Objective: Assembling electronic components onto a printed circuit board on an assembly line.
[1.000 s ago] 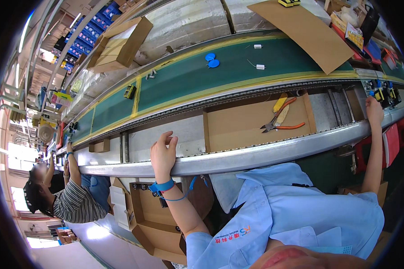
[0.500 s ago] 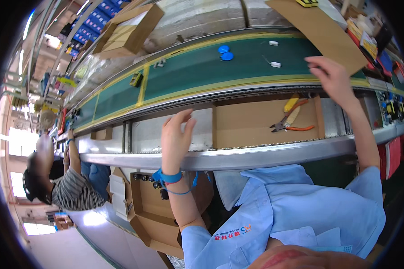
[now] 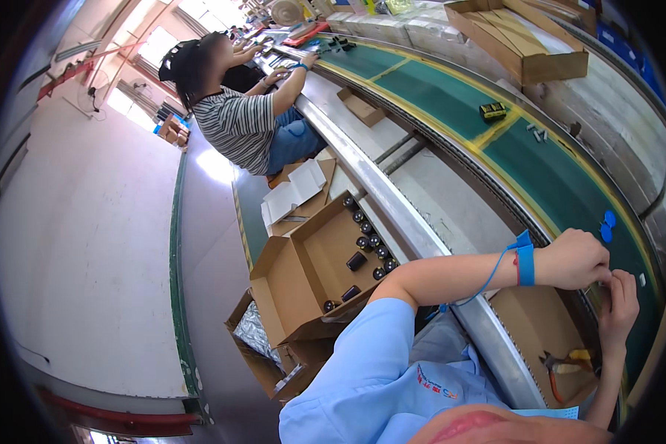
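Observation:
My left hand [image 3: 574, 259], with a blue wrist strap [image 3: 525, 265], is closed above the green conveyor belt [image 3: 559, 187]. Against its fingertips are the pinched fingers of my right hand [image 3: 619, 307]. Whatever lies between the fingers is hidden. Just beyond the hands, two round blue disc-shaped parts [image 3: 607, 226] rest on the belt, and a small white part [image 3: 642, 280] lies beside my right hand. Nearer me, cutters with orange handles [image 3: 554, 381] and a yellow-handled tool [image 3: 579, 360] lie in a cardboard tray [image 3: 529, 318].
Farther along the belt are small grey cylinders [image 3: 538, 134] and a black-and-yellow part [image 3: 493, 112]. A metal rail [image 3: 422, 226] edges the line. An open carton [image 3: 325, 255] with several black cylinders stands at my left. Another person [image 3: 237, 122] works farther along; a cardboard box [image 3: 522, 48] sits behind the belt.
The view has swung left. My hands, apart before with fingers spread, have come together over the belt. Two white parts showed earlier; one shows now.

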The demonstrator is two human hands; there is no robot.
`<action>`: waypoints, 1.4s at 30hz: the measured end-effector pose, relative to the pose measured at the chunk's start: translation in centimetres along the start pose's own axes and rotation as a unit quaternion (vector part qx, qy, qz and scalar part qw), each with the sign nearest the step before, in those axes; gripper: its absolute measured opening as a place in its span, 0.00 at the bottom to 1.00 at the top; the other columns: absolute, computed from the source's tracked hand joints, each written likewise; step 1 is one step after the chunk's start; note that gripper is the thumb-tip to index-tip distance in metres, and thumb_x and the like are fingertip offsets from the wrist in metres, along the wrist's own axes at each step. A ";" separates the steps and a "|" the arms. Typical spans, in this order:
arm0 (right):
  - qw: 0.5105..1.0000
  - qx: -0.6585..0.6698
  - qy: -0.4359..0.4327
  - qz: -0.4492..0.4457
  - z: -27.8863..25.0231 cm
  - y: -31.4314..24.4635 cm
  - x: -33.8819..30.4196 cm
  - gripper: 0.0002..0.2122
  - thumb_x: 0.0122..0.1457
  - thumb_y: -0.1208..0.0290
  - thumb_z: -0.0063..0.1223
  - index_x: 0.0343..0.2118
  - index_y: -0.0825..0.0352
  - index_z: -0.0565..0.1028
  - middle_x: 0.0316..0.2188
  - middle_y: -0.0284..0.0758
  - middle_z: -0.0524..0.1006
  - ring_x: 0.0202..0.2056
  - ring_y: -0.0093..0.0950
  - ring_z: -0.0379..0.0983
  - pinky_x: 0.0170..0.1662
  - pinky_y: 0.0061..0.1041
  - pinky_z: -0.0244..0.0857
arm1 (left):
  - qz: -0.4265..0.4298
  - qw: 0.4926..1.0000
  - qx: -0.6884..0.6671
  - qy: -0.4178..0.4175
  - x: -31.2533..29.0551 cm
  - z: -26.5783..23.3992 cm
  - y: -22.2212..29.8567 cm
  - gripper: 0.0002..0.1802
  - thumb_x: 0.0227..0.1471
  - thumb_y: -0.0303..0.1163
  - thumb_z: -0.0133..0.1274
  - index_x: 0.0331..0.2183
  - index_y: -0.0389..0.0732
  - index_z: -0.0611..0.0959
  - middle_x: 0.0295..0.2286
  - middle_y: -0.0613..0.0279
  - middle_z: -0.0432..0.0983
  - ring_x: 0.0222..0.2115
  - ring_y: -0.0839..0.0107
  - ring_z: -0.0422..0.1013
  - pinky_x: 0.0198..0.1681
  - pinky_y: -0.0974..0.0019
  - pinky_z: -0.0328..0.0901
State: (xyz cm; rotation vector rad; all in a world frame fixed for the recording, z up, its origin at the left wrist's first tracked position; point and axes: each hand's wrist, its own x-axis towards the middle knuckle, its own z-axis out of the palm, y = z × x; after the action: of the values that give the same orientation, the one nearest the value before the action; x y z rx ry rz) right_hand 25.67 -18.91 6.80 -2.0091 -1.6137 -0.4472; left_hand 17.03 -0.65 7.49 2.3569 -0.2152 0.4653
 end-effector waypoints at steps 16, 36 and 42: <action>0.990 0.016 0.038 -0.134 1.7 -0.2 8.6 0.13 0.44 0.88 0.53 0.36 0.76 0.73 0.31 0.41 0.70 0.32 0.37 0.69 0.33 0.29 0.65 | -0.163 0.896 -0.414 0.005 -0.2 -4.2 -3.7 0.09 0.50 0.29 0.54 0.28 0.30 0.79 0.21 0.59 0.77 0.21 0.76 0.73 0.25 0.73 0.68; 0.773 0.576 -0.011 0.267 8.2 3.4 8.2 0.07 0.55 0.74 0.54 0.36 0.67 0.71 0.29 0.27 0.70 0.28 0.15 0.66 0.30 0.13 0.59 | -0.228 0.826 -0.512 0.056 -0.5 -3.3 -7.2 0.09 0.51 0.29 0.56 0.30 0.32 0.77 0.24 0.61 0.76 0.21 0.76 0.72 0.26 0.75 0.67; 0.804 0.517 -0.020 0.293 7.7 2.7 9.0 0.09 0.53 0.71 0.55 0.36 0.66 0.73 0.29 0.27 0.73 0.29 0.15 0.69 0.28 0.12 0.62 | -0.265 0.843 -0.464 0.061 -0.4 -3.4 -7.6 0.10 0.54 0.33 0.53 0.33 0.35 0.76 0.27 0.60 0.76 0.24 0.75 0.73 0.28 0.73 0.69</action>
State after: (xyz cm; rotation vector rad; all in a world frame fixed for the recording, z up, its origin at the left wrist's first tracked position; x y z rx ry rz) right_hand 29.94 -7.71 5.05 -1.4651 -0.8070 0.6107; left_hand 17.86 7.21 4.91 1.3297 0.2375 0.1612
